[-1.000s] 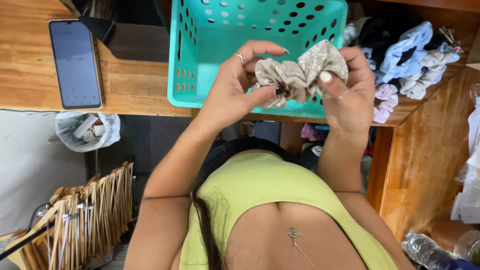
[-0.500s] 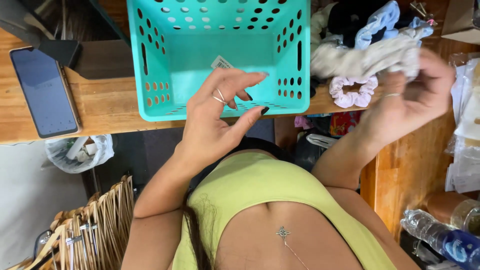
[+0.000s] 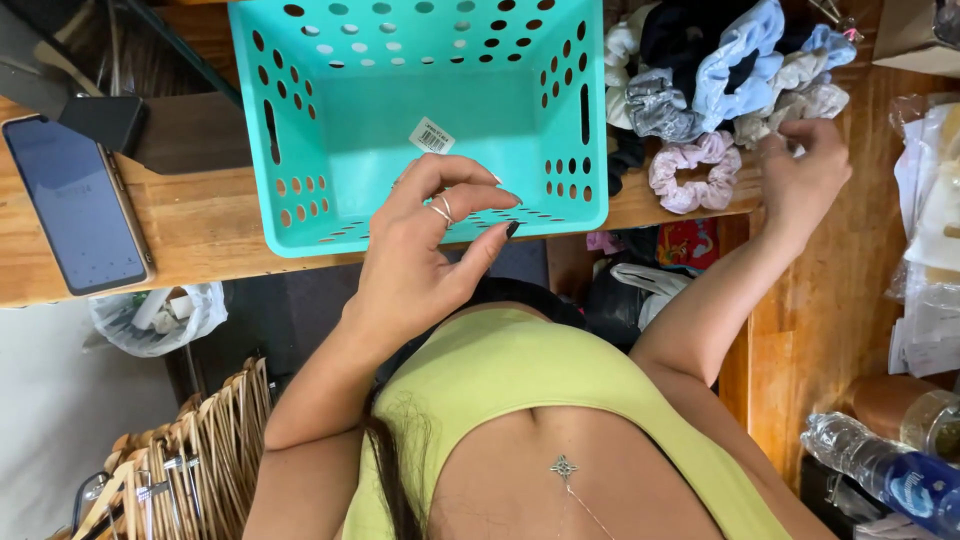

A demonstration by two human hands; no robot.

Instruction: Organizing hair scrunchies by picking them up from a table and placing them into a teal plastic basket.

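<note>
- Scrunchies [image 3: 720, 90] all heaped on the wooden table [image 3: 200, 220], right of the teal basket [image 3: 420, 110]; basket holds only a sticker; sorting looks barely begun
- My right hand [image 3: 805, 175] at the heap's edge, fingers curled on a pale scrunchie [image 3: 790, 105]; grip unclear
- My left hand [image 3: 430, 245] loosely open, holding nothing, over the basket's near rim

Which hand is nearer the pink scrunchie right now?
The right hand. It sits at the scrunchie pile, just right of the pink scrunchie, fingers on a neighbouring pale one. The left hand hovers empty at the teal basket's front edge, well left of it.
</note>
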